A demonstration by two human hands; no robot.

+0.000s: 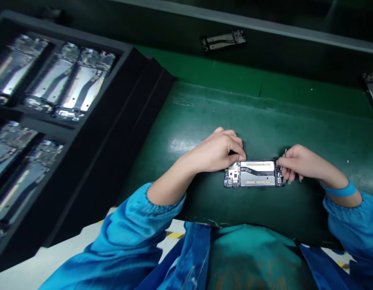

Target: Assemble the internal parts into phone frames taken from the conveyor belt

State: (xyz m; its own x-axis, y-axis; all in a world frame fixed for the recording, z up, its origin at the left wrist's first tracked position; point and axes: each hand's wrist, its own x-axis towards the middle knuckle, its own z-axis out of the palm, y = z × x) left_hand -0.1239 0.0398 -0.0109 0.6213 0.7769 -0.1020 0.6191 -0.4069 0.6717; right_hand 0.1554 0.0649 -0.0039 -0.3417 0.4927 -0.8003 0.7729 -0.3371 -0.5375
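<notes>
An opened phone (257, 179) lies flat on the green work mat, its inner side up, with a circuit board at its left end and a dark ribbon cable across its silvery middle. My left hand (218, 151) is closed at the phone's upper left corner, thumb and fingertips pinched on the edge there. At the phone's right end, my right hand (299, 161) is closed, its fingers around a slim metal tool (285, 152) of which only a small end shows. The fingers of that hand cover part of the phone's right end.
A black compartmented tray (114, 117) with several similar opened phones (86, 86) stands at the left. Another opened phone (224, 41) rests on the dark shelf at the back, and one more (372, 90) is at the right edge. The green mat (204, 205) ends just before my body.
</notes>
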